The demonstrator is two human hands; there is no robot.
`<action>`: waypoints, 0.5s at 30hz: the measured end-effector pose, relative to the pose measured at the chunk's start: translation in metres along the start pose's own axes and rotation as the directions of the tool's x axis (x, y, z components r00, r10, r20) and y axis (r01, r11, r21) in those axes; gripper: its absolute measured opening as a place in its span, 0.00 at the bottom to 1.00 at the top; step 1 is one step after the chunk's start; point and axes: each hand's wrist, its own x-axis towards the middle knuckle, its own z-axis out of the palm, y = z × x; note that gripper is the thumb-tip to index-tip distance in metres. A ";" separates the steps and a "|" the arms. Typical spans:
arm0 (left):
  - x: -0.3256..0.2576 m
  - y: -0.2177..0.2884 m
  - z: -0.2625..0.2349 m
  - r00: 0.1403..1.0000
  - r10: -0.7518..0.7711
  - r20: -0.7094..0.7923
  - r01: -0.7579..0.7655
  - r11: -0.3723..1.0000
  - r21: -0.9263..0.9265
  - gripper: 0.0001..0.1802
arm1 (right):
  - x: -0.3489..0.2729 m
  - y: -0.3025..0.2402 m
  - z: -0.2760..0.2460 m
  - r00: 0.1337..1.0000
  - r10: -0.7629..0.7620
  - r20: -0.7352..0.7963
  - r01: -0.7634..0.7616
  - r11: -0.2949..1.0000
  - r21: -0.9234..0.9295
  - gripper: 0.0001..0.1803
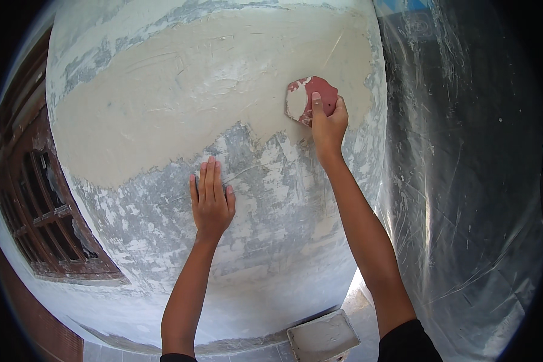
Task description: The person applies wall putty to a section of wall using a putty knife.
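My right hand (328, 122) is raised and grips a dark red flat scraper (311, 98) smeared with pale putty, pressed against the wall (271, 205) at the edge of a wide beige band of fresh plaster (181, 96). My left hand (211, 200) lies flat on the lower grey, patchy part of the wall, fingers together and pointing up, holding nothing. Both forearms come up from the lower edge.
A dark wooden window frame with a grille (42, 205) sits in the wall at the left. Clear plastic sheeting (464, 181) hangs at the right. On the floor below lies a rectangular tray (323, 336) filled with pale putty.
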 end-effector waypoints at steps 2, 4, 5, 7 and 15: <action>-0.001 0.000 0.000 1.000 0.000 -0.003 0.000 1.000 -0.008 0.30 | -0.005 0.003 -0.001 0.979 -0.166 0.119 0.186 0.967 -0.175 0.15; -0.001 -0.001 0.000 1.000 0.003 -0.003 -0.003 1.000 0.014 0.30 | 0.003 0.001 -0.006 0.993 -0.116 0.024 0.119 0.982 -0.150 0.16; -0.001 0.000 -0.001 1.000 0.003 -0.006 -0.003 1.000 0.012 0.30 | 0.009 -0.001 -0.009 0.996 -0.064 -0.069 0.055 0.992 -0.118 0.16; 0.000 0.002 -0.001 1.000 -0.005 0.008 0.005 1.000 -0.003 0.30 | 0.011 -0.001 -0.011 0.987 -0.010 -0.160 -0.003 0.997 -0.079 0.17; -0.001 0.000 -0.001 1.000 -0.001 0.000 0.001 0.999 0.035 0.29 | 0.010 -0.006 -0.007 0.987 0.017 -0.162 -0.010 0.999 0.043 0.17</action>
